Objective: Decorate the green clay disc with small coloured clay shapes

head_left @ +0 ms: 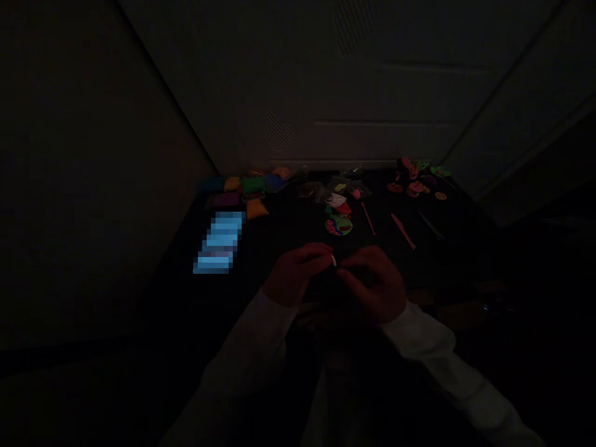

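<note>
The scene is very dark. My left hand (298, 270) is closed, its fingertips pinching a small white piece (334, 261) that looks like modelling clay. Just to the right of it, my right hand (375, 282) has thumb and forefinger drawn together near the piece's edge; whatever lies between them is too dark to make out. Beyond my hands lies a round, colourful clay-decorated disc (339, 226), with red and white clay bits (339, 202) behind it. A pink stick tool (367, 218) and a pink plastic knife (403, 231) rest to the right.
A lit, pixelated phone-like screen (220, 242) is on the dark table's left. Behind it sit several coloured clay packets (254, 185). Small clear bags (356, 189) lie at the back middle, and colourful clay shapes (413, 187) at the back right. A pale panel (372, 93) rises behind the table.
</note>
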The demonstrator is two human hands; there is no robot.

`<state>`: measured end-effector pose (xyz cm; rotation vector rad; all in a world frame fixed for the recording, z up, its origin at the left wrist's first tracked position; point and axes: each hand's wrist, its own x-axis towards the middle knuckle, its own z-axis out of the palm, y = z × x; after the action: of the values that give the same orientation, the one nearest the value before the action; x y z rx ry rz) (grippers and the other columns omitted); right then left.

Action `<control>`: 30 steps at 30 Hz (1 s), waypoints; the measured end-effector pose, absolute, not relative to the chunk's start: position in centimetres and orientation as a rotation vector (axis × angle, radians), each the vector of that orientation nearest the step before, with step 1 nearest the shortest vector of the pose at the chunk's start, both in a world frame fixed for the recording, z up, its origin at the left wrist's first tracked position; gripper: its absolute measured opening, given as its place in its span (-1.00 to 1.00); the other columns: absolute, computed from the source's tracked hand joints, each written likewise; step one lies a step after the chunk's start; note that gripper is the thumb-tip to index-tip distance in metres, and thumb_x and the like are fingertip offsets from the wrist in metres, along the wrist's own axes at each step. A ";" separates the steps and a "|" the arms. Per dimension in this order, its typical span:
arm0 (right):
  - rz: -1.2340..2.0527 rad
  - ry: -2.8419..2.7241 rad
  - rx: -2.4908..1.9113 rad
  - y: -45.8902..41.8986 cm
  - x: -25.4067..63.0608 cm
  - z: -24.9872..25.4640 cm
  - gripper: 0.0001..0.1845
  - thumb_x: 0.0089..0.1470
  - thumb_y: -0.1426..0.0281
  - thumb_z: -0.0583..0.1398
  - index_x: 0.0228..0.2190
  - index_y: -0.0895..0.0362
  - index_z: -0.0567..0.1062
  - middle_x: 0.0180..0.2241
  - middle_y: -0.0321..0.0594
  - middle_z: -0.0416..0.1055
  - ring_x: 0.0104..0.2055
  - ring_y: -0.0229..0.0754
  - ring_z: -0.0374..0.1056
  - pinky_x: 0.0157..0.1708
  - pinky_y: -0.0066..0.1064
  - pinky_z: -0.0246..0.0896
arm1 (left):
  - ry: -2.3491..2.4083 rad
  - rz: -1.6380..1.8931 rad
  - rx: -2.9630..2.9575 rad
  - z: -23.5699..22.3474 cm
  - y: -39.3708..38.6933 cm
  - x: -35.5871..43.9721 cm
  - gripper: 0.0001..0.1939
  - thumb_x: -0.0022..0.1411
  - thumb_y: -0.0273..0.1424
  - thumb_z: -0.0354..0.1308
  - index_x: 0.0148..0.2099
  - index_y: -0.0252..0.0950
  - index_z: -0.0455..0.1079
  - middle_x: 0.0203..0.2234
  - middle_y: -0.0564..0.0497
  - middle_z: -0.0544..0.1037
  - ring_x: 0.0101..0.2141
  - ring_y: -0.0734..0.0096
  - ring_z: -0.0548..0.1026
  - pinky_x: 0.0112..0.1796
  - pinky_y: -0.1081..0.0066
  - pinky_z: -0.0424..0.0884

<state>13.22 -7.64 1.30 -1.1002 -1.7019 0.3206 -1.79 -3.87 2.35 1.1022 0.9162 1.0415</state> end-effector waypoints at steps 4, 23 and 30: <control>0.156 -1.769 -1.099 -7.8 13.2 1.5 -0.89 -0.12 0.40 0.19 -0.42 0.11 0.42 -0.47 -0.26 0.31 -0.37 -0.27 0.24 -0.36 -0.35 0.15 | 0.877 1.037 1.055 2.1 -4.0 -1.6 -0.91 -0.20 -0.43 0.23 -0.51 -0.29 0.44 -0.39 0.06 0.45 -0.29 0.46 0.37 -0.20 0.45 0.24; 0.004 -1.872 -1.089 -7.7 13.8 2.0 -0.79 -0.11 0.39 0.19 -0.32 0.09 0.45 -0.46 -0.26 0.28 -0.36 -0.27 0.22 -0.34 -0.34 0.15 | 0.804 0.959 1.054 2.3 -4.3 -1.8 -0.92 -0.14 -0.45 0.21 -0.47 -0.30 0.44 -0.40 0.09 0.43 -0.31 0.52 0.35 -0.23 0.49 0.22; 0.019 -1.871 -1.087 -7.7 13.8 2.0 -0.70 -0.12 0.39 0.19 -0.24 0.09 0.41 -0.43 -0.24 0.32 -0.34 -0.25 0.24 -0.31 -0.32 0.16 | 0.810 0.944 1.062 2.2 -4.5 -1.8 -0.92 -0.09 -0.42 0.18 -0.43 -0.27 0.43 -0.42 0.11 0.43 -0.33 0.53 0.35 -0.23 0.49 0.23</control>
<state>13.85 -7.68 2.00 -1.0871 -1.8708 0.0194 -1.77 -4.50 2.19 1.0615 0.8098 0.9439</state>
